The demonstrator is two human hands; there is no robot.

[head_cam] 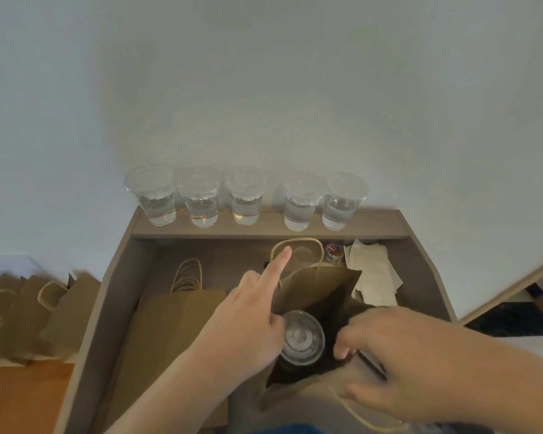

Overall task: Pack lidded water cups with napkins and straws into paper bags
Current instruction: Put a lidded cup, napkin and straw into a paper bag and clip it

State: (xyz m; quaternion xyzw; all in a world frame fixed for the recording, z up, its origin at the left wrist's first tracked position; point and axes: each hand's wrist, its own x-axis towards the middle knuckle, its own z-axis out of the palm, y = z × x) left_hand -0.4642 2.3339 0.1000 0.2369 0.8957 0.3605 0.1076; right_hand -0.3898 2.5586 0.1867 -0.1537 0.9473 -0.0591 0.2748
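Wall [264, 89], pale and plain, fills the upper half of the view. Below it stands a grey-brown desk [107, 292] with a raised rim and a narrow ledge along its back. Off its left side lie folded brown bags [29, 317], overlapping one another. On the desk itself, to the left, rests a flat stack of bags [170, 324], its twine handles pointing toward the ledge.

Right of that stack stands the open bag [320, 286], upright, mouth gaping. The right hand [398, 355] pinches its right-hand rim with curled fingers. The left hand [251, 321] sits at the bag's left rim, index finger straight and pointing away, the other fingers curled against the lid of the cup in the bag [301, 339]; whether they grip the cup or the paper I cannot tell.

Five lidded cups [245, 195], each partly filled with water, line the ledge. Napkins [373, 274] lie loosely piled in the back right corner, just beside the open bag. Next to them sits a small clear holder [334, 250] with coloured contents, too small to identify.
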